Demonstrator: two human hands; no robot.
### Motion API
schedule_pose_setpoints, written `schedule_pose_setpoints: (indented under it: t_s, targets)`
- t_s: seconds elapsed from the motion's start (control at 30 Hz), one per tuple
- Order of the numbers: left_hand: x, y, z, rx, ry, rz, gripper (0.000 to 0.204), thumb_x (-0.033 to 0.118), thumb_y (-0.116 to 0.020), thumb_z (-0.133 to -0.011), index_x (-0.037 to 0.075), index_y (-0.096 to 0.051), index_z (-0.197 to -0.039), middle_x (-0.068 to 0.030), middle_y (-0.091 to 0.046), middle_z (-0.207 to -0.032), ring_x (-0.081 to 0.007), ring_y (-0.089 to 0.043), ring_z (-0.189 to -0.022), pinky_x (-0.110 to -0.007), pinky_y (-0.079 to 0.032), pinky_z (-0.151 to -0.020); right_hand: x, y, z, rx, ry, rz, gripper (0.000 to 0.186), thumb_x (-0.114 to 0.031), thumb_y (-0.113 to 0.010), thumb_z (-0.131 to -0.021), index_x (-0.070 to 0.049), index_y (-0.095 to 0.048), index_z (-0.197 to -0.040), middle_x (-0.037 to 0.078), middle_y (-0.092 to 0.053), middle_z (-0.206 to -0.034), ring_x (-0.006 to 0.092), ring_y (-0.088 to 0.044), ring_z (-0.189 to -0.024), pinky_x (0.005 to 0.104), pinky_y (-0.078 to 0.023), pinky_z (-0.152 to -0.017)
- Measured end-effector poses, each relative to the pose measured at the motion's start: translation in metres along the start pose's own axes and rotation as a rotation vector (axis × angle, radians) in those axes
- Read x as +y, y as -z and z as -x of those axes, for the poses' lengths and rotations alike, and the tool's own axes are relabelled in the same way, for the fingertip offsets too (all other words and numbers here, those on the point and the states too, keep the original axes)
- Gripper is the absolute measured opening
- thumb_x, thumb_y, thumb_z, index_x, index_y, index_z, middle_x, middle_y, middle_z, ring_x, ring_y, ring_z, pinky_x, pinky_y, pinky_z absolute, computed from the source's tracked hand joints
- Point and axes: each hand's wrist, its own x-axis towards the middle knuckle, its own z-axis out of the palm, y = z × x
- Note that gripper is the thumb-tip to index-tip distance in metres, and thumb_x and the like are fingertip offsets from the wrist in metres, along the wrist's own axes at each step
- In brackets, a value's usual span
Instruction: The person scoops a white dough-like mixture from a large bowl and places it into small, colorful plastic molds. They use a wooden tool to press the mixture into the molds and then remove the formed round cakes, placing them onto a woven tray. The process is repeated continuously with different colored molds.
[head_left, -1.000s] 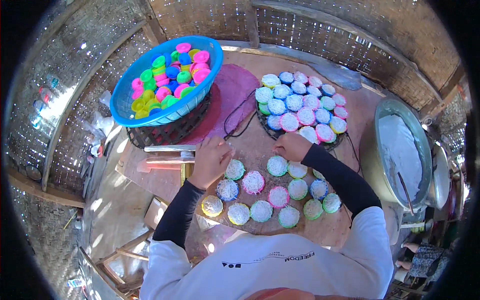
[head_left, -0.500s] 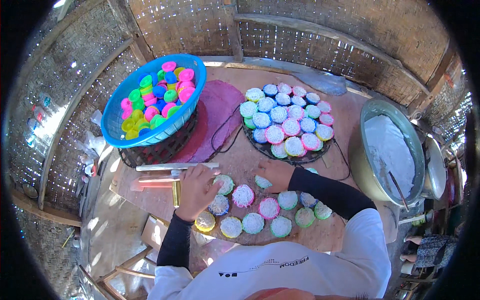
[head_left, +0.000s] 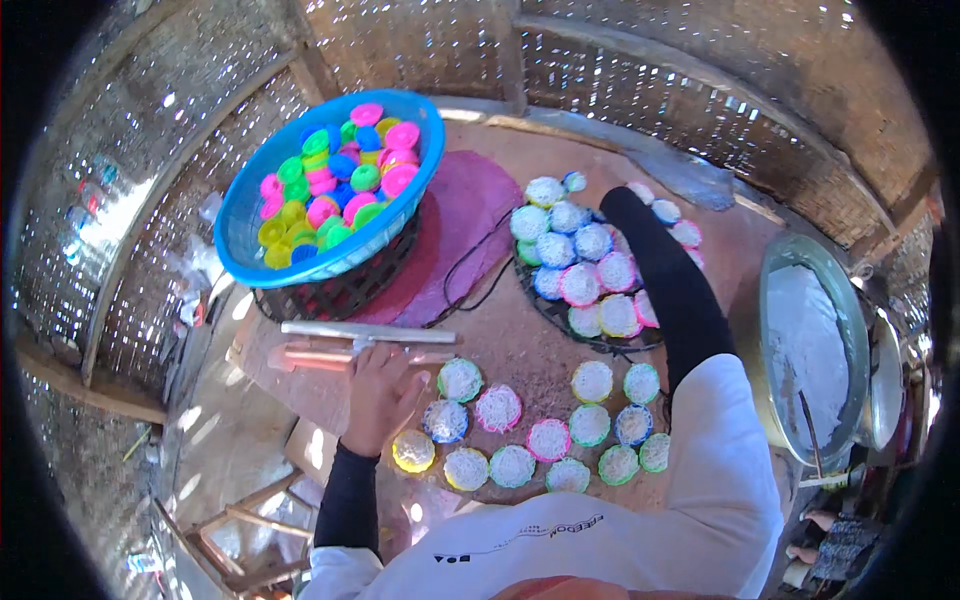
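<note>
My left hand lies with its fingers apart over one end of the orange-pink bars, beside several small scalloped cups filled with white grainy stuff. My right arm in its black sleeve reaches across the round dark tray at the back. The sleeve hides my right hand, so what it holds does not show. Filled cups with blue, green, pink and yellow edges crowd this tray.
At the left, a blue basin of empty coloured cups stands on a dark woven basket. A large metal pot of white powder, with a stick in it, is at the right. A pale bar lies on the wooden table.
My right hand has gone from the loose cups to the far side of the tray. A green-edged cup formerly under it no longer shows there. My left hand stays near the bars.
</note>
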Motion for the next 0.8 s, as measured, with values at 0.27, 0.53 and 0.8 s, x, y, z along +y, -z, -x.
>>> schedule_pose_setpoints:
  t_s: [0.27, 0.53, 0.8]
  targets:
    - [-0.007, -0.004, 0.013, -0.13, 0.059, 0.009, 0.043, 0.03, -0.065, -0.074, 0.01, -0.057, -0.112, -0.0089, -0.054, -0.104, -0.0288, -0.051, -0.099, -0.043, -0.037, -0.083, -0.057, 0.042, 0.048, -0.14, -0.081, -0.112, 0.051, -0.035, -0.065, -0.078, 0.0, -0.055, -0.115, 0.022, -0.06, -0.108, 0.0322, -0.059, -0.101, 0.0383, -0.047, -0.086]
    - [0.018, -0.01, -0.016, -0.282, -0.259, -0.065, 0.059, 0.032, -0.067, -0.071, 0.007, -0.05, -0.121, -0.0093, -0.051, -0.118, -0.0284, -0.042, -0.115, -0.047, -0.03, -0.096, -0.154, 0.012, 0.26, -0.35, 0.635, -0.475, 0.07, -0.036, -0.071, -0.071, -0.004, -0.04, -0.125, 0.02, -0.05, -0.113, 0.0349, -0.052, -0.104, 0.0436, -0.042, -0.09]
    - [0.024, -0.016, -0.021, -0.324, -0.242, -0.206, 0.055, 0.033, -0.068, -0.069, 0.006, -0.053, -0.115, -0.0086, -0.053, -0.113, -0.0274, -0.044, -0.113, -0.047, -0.028, -0.099, -0.187, -0.008, 0.293, -0.359, 0.375, -0.274, 0.077, -0.037, -0.071, -0.069, -0.006, -0.034, -0.129, 0.021, -0.043, -0.12, 0.0394, -0.047, -0.11, 0.0494, -0.043, -0.087]
